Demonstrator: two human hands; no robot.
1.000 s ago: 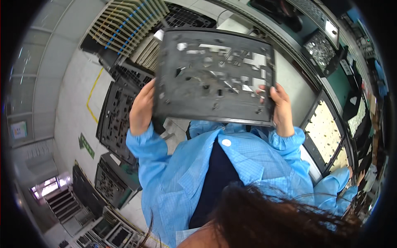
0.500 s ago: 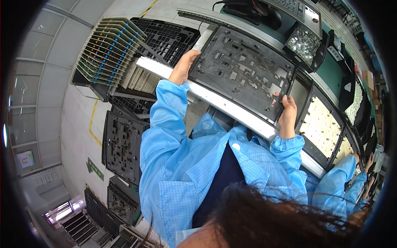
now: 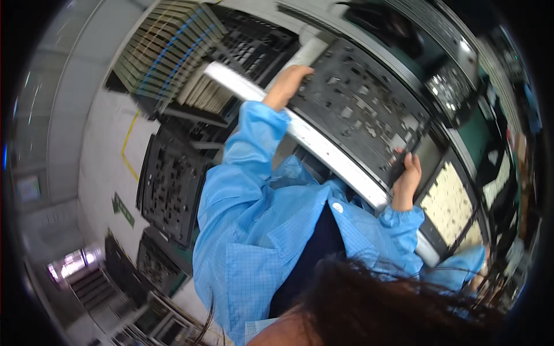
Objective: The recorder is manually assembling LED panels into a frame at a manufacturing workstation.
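A dark grey fixture plate (image 3: 332,106), rectangular and with many cut-outs and small fittings, lies across the rails in front of me. My left hand (image 3: 288,86) grips its left edge, thumb and fingers closed around the rim. At the right end, near the close corner, my right hand (image 3: 407,179) holds the other edge, with fingertips showing through an opening in the plate. Pale light shows through several cut-outs. Motion blurs the fine details.
A white metal rail (image 3: 340,157) runs between me and the plate. Circuit boards stand in a rack (image 3: 167,52) at far left, above another dark fixture plate (image 3: 170,181). To the right are a box of small shiny parts (image 3: 449,89), a framed cream board (image 3: 447,202) and another person's blue sleeve (image 3: 461,268).
The whole view has turned and shifted. Both hands still hold the plate, which seems to have slid slightly rightward along the rail.
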